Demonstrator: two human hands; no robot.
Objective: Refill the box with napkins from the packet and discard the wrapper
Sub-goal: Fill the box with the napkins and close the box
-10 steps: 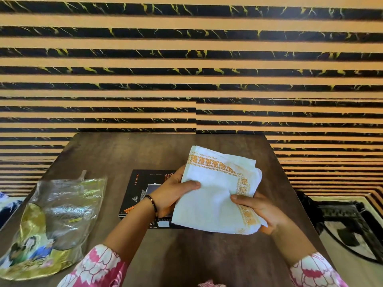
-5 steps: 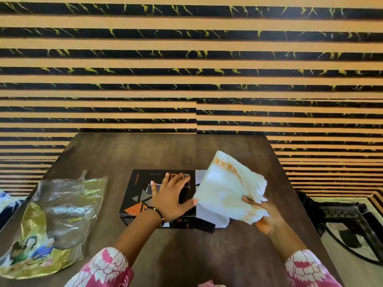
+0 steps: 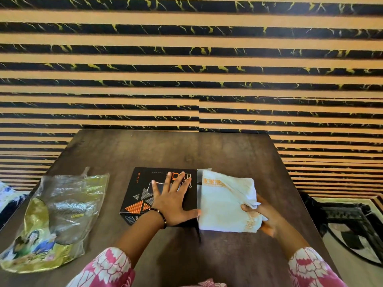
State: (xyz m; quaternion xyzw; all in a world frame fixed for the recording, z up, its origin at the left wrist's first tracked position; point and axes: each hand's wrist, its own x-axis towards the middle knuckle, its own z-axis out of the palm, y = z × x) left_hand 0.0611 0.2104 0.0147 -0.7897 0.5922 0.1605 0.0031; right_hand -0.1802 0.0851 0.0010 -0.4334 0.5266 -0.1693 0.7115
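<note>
Napkins (image 3: 223, 200) have dropped lower, now right beside the black box (image 3: 143, 191) on the bench (image 3: 228, 150). Left hand (image 3: 173, 201) lies spread flat on the box; right hand (image 3: 262, 216) pinches the stack's corner. Wrapper (image 3: 58, 216) sits far left.

Single head-worn wide-angle view. The scene is looked at forward and down from above the near edge of the table (image 3: 228, 154); the striped wall (image 3: 186, 59) is faced beyond. Both forearms are seen close below. No second view is provided.

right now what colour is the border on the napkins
Orange, printed on the white folded paper napkins; only the head view shows it.
</note>
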